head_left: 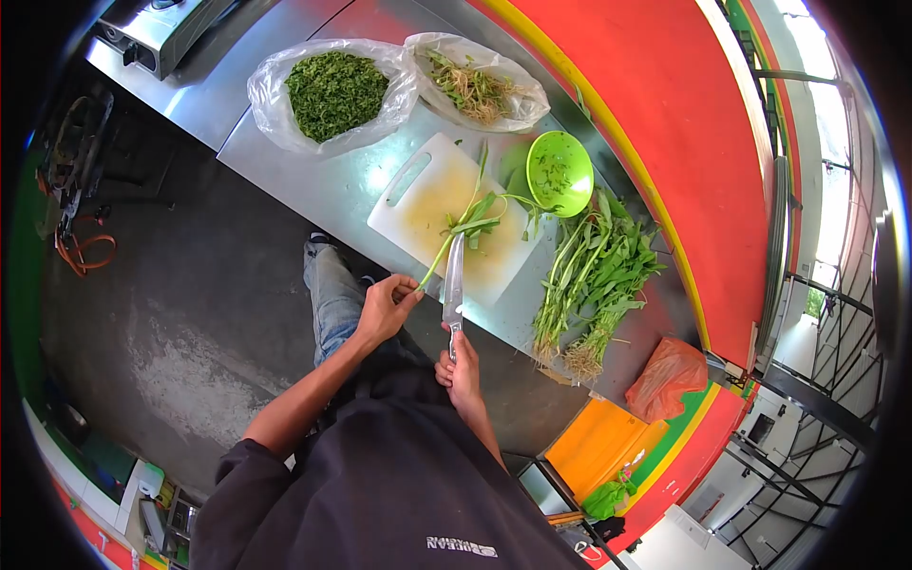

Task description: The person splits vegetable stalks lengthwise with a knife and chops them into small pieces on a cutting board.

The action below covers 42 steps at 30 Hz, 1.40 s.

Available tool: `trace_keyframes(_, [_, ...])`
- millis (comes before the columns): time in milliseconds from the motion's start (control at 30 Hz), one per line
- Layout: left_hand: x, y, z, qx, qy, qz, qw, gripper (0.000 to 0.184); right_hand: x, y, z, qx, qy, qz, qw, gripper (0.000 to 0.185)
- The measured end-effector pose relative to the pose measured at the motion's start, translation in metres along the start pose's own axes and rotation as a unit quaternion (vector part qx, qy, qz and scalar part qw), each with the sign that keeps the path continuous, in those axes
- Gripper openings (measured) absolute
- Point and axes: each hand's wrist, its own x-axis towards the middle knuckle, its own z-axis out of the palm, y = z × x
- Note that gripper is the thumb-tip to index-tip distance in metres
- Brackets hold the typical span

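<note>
Stalk of leafy greens [436, 263], slender and bright green, stretches from the person's left hand [388, 306] across the near edge of a white rectangular plastic cutting board [418, 223], its long, pointed leaves splayed over the board's middle. The left hand's fingers pinch the stalk near its lower end, while the right hand's [461, 369] fingers are wrapped around the handle of a long, silver-bladed knife [454, 285]. The blade points away from the body, its tip by the leaves; whether the edge touches them cannot be told. Yellow-brown stains mark the board, which has a slot near one end.

Around it on a shiny, silver-grey metal surface [313, 185] stand a clear plastic bag [271, 100] of finely chopped dark greens [337, 95], a second translucent bag [532, 109] of rooty trimmings [480, 93] and a round lime-green bowl [581, 180] with leaf scraps inside. A large bunch of long-stemmed greens [608, 266], roots attached, lies beside the bowl, with a crumpled orange-red plastic bag [668, 378] near the corner. A broad red panel [655, 114] edged in yellow borders the far side; a dark grey floor [190, 275], scuffed pale in one patch, spreads below.
</note>
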Motion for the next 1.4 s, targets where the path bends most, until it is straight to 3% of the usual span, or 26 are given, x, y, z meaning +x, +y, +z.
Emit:
trace_keyframes(233, [0.001, -0.005, -0.003, -0.104, -0.044, -0.029, 0.993, 0.022, 0.007, 0.007, -0.004, -0.070, 0.038, -0.026, 0.997, 0.042])
trace_keyframes(433, [-0.006, 0.007, -0.013, -0.095, -0.097, -0.009, 0.991, 0.022, 0.011, 0.010, -0.008, -0.099, 0.066, -0.038, 0.992, 0.039])
trace_keyframes(700, [-0.006, 0.009, -0.020, -0.100, -0.035, -0.041, 0.994, 0.023, 0.006, 0.006, -0.017, -0.055, 0.021, -0.081, 0.995, 0.040])
trace_keyframes(767, [-0.005, 0.004, -0.024, -0.019, 0.013, 0.009, 1.000, 0.025, 0.002, 0.003, -0.018, -0.032, 0.015, -0.084, 0.996, 0.041])
trace_keyframes(900, [-0.006, 0.012, -0.037, 0.080, -0.017, 0.023, 0.996, 0.032, -0.002, -0.002, -0.019, 0.005, 0.003, -0.083, 0.996, 0.042])
trace_keyframes(967, [-0.006, 0.014, -0.041, 0.157, -0.044, 0.085, 0.983, 0.034, -0.002, -0.005, -0.016, 0.013, -0.007, -0.080, 0.997, 0.042])
trace_keyframes(1100, [0.000, 0.036, -0.038, 0.209, -0.099, 0.025, 0.973, 0.034, 0.000, -0.004, -0.015, 0.009, -0.003, -0.071, 0.997, 0.042])
trace_keyframes(1167, [0.010, 0.019, -0.029, 0.239, -0.076, 0.161, 0.955, 0.037, 0.000, -0.003, -0.015, 0.015, -0.011, -0.072, 0.997, 0.043])
trace_keyframes(1300, [0.026, 0.024, -0.006, 0.230, -0.062, 0.235, 0.943, 0.040, -0.002, -0.001, -0.014, 0.009, -0.013, -0.078, 0.997, 0.044])
trace_keyframes(1400, [0.038, 0.033, 0.010, 0.268, -0.074, 0.184, 0.943, 0.040, -0.003, -0.001, -0.016, 0.006, -0.015, -0.083, 0.996, 0.043])
